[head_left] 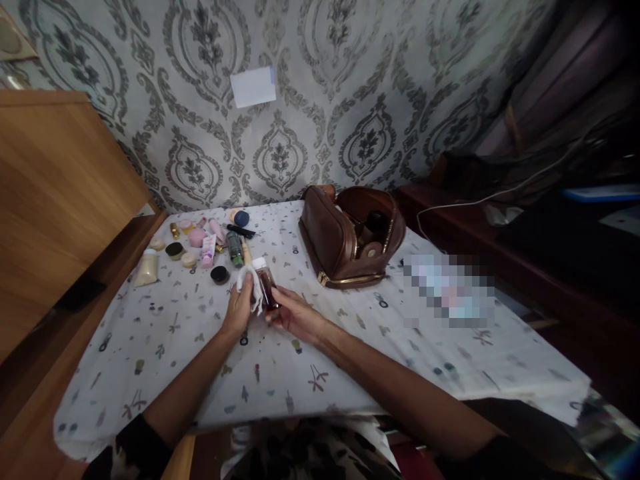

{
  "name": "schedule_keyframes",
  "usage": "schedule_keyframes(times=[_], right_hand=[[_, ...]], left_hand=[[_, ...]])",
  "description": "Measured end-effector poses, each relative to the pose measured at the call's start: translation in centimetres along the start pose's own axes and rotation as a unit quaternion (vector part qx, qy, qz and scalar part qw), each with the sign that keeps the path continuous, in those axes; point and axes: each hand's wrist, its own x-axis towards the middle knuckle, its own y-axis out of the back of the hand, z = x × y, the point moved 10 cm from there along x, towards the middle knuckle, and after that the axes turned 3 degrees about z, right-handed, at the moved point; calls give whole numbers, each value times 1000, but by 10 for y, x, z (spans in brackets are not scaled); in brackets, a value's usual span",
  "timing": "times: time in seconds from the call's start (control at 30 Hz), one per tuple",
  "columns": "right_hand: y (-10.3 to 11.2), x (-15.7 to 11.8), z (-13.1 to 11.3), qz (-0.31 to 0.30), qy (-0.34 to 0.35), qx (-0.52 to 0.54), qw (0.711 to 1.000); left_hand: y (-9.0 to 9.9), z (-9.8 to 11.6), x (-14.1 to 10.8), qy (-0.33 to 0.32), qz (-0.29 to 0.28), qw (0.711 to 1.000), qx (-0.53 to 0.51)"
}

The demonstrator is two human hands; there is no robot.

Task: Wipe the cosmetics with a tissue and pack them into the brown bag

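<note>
My right hand (295,313) grips a small see-through bottle (267,285) with dark reddish contents and a white cap, tilted above the table. Close on its left side, my left hand (240,303) is closed on a crumpled white cloth (257,293), which lies against the bottle. Just beyond the cloth are a green bottle (235,248) and a slim beige item (247,253). A black round lid or jar (219,275) rests left of my left hand. Parts of my fingers are hidden behind the cloth and bottle.
A brown leather bag (330,240) stands unzipped at the back, with dark items inside. Several cosmetics, including a pink tube (209,251) and a cream-coloured jar (147,268), cover the back left. A wooden cabinet (60,187) borders the left; a blurred-out object (447,290) lies right.
</note>
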Motion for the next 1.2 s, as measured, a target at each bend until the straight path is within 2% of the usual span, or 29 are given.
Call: schedule_keyframes(times=[0.17, 0.33, 0.4, 0.57, 0.67, 0.77, 0.83, 0.93, 1.03, 1.2], right_hand=[[11, 2, -9, 38, 29, 34, 998], [20, 4, -14, 65, 54, 66, 994], [21, 5, -13, 63, 55, 69, 994], [9, 7, -5, 9, 41, 31, 999], [6, 6, -2, 2, 38, 17, 999], [6, 6, -3, 10, 40, 7, 999], [7, 5, -5, 14, 37, 8, 999], [9, 4, -9, 16, 36, 17, 999], [12, 3, -14, 31, 50, 33, 998], [17, 3, -19, 47, 59, 81, 994]], left_hand=[[-18, 2, 0, -28, -90, 994, -55], [-30, 5, -6, -6, -142, 986, -86], [-28, 7, -5, -14, -129, 988, -82], [-6, 8, 4, -45, -32, 996, -67], [5, 6, 7, -55, 15, 997, -56], [11, 0, 9, -37, 48, 997, -53], [10, -7, 10, -12, 50, 996, -73], [1, -9, 10, 12, 17, 993, -115], [-6, 1, 8, 1, -24, 991, -130], [-20, 16, 2, -9, -129, 980, -152]])
